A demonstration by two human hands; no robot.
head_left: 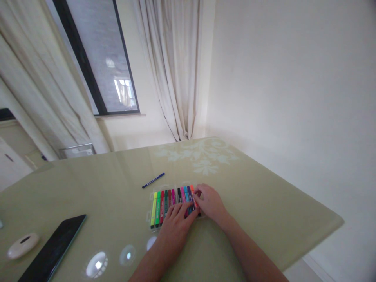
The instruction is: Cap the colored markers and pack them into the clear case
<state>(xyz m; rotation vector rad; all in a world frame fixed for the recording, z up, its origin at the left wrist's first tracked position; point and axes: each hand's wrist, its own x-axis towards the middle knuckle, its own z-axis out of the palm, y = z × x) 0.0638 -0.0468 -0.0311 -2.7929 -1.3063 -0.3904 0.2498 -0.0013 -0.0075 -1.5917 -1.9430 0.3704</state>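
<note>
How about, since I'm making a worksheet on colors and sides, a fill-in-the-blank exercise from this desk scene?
1. The marker at the left end of the clear case is ____.
2. The right hand is at the ____ marker at the other end.
3. The loose pen lying beyond the case is ____.
4. The tablet lies to the ____ of the case in the picture.

Missing words: yellow; orange; blue; left.
</note>
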